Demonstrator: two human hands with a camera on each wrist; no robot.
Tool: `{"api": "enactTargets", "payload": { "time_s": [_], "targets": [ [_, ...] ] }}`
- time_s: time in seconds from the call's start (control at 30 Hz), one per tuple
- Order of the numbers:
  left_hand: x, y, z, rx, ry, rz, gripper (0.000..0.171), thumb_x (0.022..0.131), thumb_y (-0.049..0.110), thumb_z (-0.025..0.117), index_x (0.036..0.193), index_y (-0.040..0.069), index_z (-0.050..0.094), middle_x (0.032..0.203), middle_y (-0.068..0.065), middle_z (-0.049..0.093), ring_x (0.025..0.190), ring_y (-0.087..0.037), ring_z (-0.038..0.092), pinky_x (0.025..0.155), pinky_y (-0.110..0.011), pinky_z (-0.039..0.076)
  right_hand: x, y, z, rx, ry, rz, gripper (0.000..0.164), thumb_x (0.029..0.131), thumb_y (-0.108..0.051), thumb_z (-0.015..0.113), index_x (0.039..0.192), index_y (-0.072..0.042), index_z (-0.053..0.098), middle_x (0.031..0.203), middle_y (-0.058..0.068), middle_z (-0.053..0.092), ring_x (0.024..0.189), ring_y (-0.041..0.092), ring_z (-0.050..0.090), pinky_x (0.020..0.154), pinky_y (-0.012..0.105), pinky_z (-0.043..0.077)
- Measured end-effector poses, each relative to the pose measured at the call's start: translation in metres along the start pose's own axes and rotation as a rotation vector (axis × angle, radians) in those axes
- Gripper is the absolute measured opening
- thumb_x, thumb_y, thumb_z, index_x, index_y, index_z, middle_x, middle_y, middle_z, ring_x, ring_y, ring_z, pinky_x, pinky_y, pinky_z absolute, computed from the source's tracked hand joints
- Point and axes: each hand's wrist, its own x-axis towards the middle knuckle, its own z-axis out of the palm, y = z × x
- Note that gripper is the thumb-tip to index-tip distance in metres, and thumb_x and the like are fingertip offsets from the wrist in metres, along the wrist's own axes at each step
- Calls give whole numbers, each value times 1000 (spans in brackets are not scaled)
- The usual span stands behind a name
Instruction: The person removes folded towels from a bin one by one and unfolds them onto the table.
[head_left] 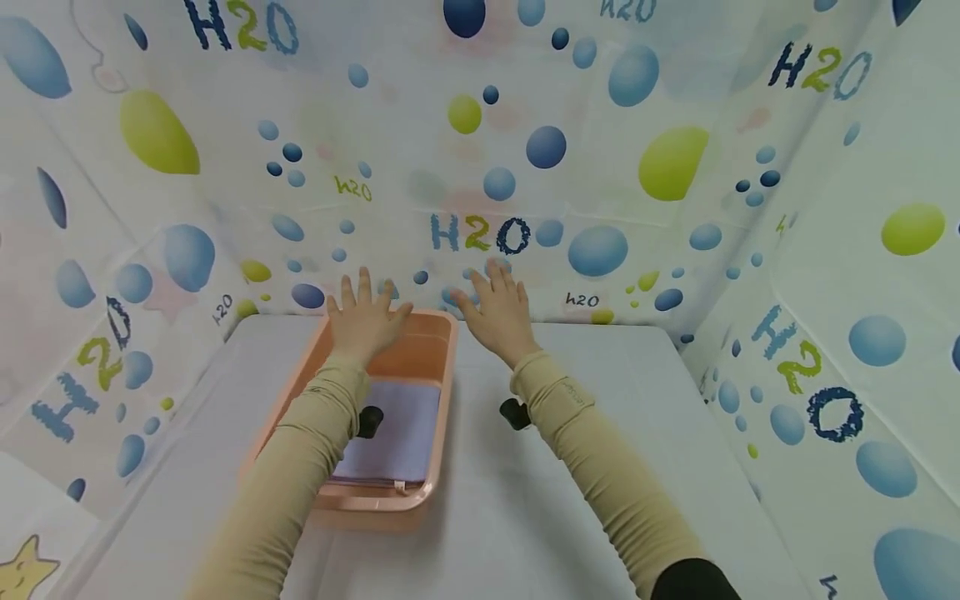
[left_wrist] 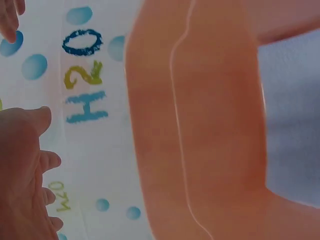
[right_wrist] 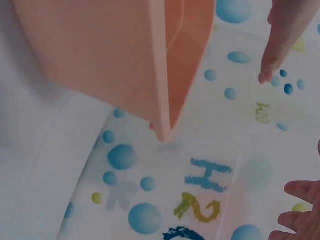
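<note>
An orange-pink plastic basin (head_left: 448,367) stands on the white table, left of the middle. Inside it lies a flat, folded lavender cloth (head_left: 405,425) with a small tag at its near edge. My left hand (head_left: 363,325) is raised over the far part of the basin, fingers spread and holding nothing. To the right of the basin, my right hand (head_left: 497,312) is also up with spread fingers and an unfilled palm. The left wrist view shows the basin wall and part of the cloth (left_wrist: 295,120); the right wrist view shows the basin's outer side (right_wrist: 100,55).
The white table (head_left: 600,467) extends to the right of the basin. A white backdrop (head_left: 405,100) printed with blue and green bubbles and H2O lettering rises behind and at both sides. Dark wrist cameras (head_left: 516,413) hang under both sleeves.
</note>
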Motion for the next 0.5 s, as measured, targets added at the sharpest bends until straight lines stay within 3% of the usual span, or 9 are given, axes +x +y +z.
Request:
{"api": "enactTargets", "payload": {
  "time_s": [0.23, 0.5],
  "targets": [
    [-10, -37, 2, -27, -23, -69, 69, 97, 51, 28, 148, 6, 19, 154, -28, -8, 140, -51, -10, 108, -70, -2, 10, -37, 21, 116, 2, -34, 63, 96, -56, 29, 143, -15, 38, 156, 14, 17, 145, 33, 15, 117, 52, 14],
    [-21, -64, 20, -108, -95, -123, 72, 97, 50, 31, 148, 2, 16, 150, -34, -8, 137, -56, -8, 105, -73, -1, 8, -63, 45, 246, -14, -28, 61, 97, -53, 31, 142, -12, 39, 155, 15, 22, 144, 33, 19, 116, 52, 18]
  ]
}}
